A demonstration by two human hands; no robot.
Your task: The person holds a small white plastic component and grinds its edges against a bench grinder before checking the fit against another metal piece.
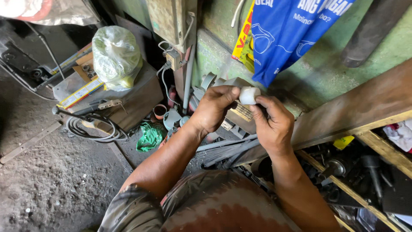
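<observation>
Nearest the camera, a camouflage-patterned sleeve (141,206) fills the bottom edge of the view, and both bare forearms rise from it toward the middle

Beyond them a green wall (326,73) closes the back of the scene, with a blue printed cloth (287,30) hanging down it, seemingly just kept off the ground. A long brown wooden plank (356,111) slants up toward the right edge, leaning over a wooden rack (382,150) packed with dark metal parts. Grey dirt floor (51,172) takes up the lower left corner. On a metal box (137,94) near the wall sits a knotted clear plastic bag (116,56), likely set there to stay out of the dust, and a coil of black cable (94,126) lies on the floor at the box's near edge. A crumpled green bag (150,136) rests between the box and the left forearm

The left hand (214,107) and the right hand (272,124) meet just in front of the wall's foot. Both are closed on a small white plastic fitting (249,95), which looks like a cap or short pipe piece. Left fingertips pinch its left side; the right thumb and forefinger hold its right side and underside. It sits above both palms, raised toward the eyes, probably so it can be turned and looked over
</observation>
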